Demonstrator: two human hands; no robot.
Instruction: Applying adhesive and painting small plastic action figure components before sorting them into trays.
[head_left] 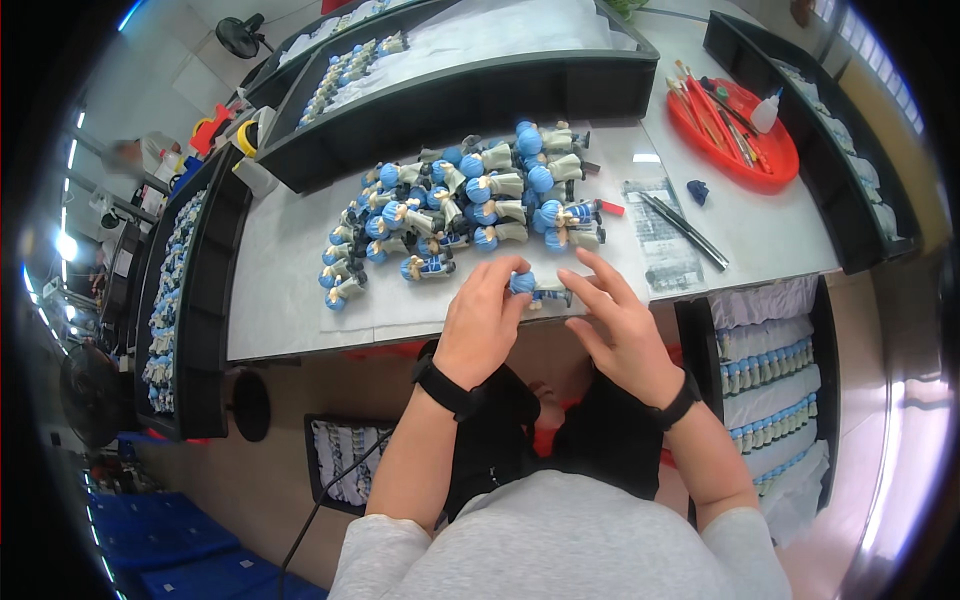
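Note:
A small blue-haired figurine (540,295) in pale and blue clothes lies sideways over the table's front edge. My left hand (484,315) pinches it by the head, thumb and fingers closed on the blue hair. At the figurine's feet is my right hand (622,330), its fingers spread apart and the thumb stretched out; whether a fingertip touches the figurine I cannot tell. Just beyond both hands lies a heap of similar figurines (490,187), most on their sides with heads toward the left.
A black tray (480,100) with white sheeting stands behind the heap. On the right are a red dish (790,165) of brushes, a squeeze bottle (765,112), a dark pen (690,232) and a blue lump (698,191). More black trays of figurines flank the table (280,290).

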